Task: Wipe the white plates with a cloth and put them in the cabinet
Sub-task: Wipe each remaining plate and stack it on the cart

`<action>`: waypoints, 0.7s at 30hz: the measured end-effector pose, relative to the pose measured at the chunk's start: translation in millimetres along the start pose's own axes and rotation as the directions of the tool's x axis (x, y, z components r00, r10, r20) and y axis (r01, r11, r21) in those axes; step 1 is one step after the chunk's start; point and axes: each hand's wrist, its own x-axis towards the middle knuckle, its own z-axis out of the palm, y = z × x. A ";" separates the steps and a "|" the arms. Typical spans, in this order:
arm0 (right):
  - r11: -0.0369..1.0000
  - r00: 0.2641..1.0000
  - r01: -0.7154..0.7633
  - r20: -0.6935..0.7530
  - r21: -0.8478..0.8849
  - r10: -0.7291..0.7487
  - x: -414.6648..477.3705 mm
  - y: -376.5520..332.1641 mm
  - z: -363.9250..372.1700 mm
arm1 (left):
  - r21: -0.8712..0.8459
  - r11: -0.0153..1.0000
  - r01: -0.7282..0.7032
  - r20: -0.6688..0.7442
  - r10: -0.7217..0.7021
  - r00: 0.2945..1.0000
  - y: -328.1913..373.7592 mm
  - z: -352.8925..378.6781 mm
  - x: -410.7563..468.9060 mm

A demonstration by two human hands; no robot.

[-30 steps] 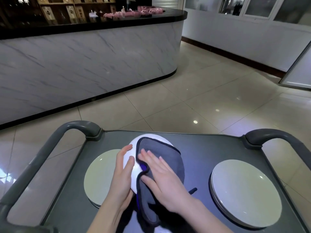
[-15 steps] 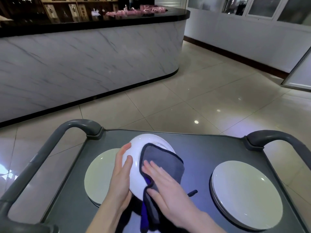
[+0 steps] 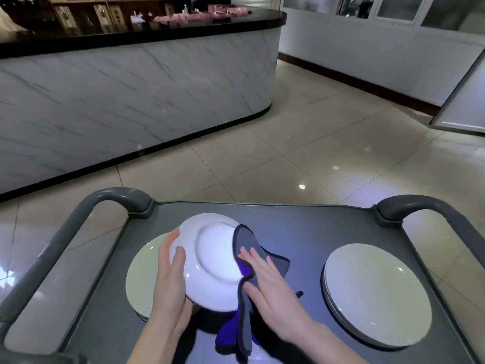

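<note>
Standing on glossy beige floor tiles [image 3: 262,158] beside a curved marble-fronted counter [image 3: 131,95], a matte grey cart [image 3: 301,232] bears the work; the left hand [image 3: 170,282] grips a round glazed white plate [image 3: 210,264] by its rim, tilted, ringed underside facing the viewer; the right hand [image 3: 273,287], fingers flat, presses a soft grey-and-blue cloth [image 3: 246,243] on the opposite rim; another plate [image 3: 141,274] lies beneath the grip, perhaps two stacked plates [image 3: 378,295] further right.

Grey cart [image 3: 301,232]; left plate [image 3: 141,279], right stack [image 3: 378,292]
</note>
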 end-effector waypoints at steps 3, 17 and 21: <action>0.993 0.998 0.042 0.031 0.110 -0.046 -1.0 -28.7 14.0 | 0.048 0.999 0.003 0.002 -0.003 1.000 -5.1 8.2 -3.4; 0.975 0.989 0.148 0.004 -0.166 -0.150 -18.9 13.1 -14.4 | -0.011 0.998 0.066 -0.076 -0.066 0.995 4.9 -2.8 1.2; 0.970 0.999 -0.034 0.014 -0.241 0.039 1.4 33.7 -33.6 | -0.016 0.997 0.076 -0.041 -0.077 0.996 7.5 -0.2 1.1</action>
